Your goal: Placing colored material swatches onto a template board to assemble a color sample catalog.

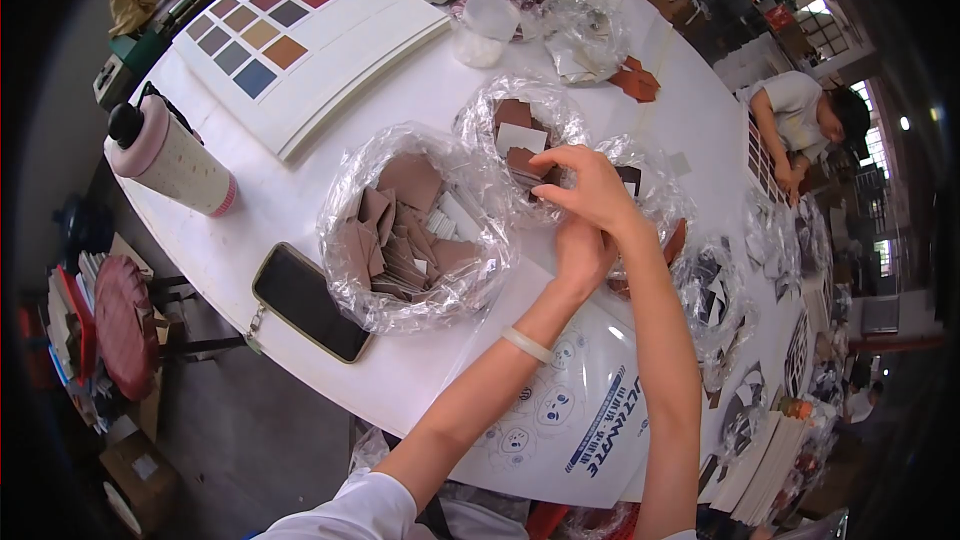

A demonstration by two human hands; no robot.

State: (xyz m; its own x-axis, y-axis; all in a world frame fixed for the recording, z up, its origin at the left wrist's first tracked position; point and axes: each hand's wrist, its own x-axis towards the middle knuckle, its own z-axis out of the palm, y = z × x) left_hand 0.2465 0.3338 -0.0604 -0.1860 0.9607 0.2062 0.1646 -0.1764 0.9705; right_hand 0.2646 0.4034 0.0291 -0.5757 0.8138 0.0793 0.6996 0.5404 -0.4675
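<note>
Lying in a clear bag are brown pieces.

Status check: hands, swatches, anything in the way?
Right hand over clear crinkled plastic bag of flat brown swatches, contact unclear. Left hand grip hidden. Right wrist overlaps left hand.

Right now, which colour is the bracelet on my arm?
The bracelet is off-white, best in the head view.

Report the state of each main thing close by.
Black rectangular smartphone: flat, screen dark
Pink speckled cylindrical bottle: upright, capped
Large clear plastic bag: open, brown pieces inside
Smaller clear plastic bag: open, right hand at opening
White rectangular swatch chart: face up
</note>
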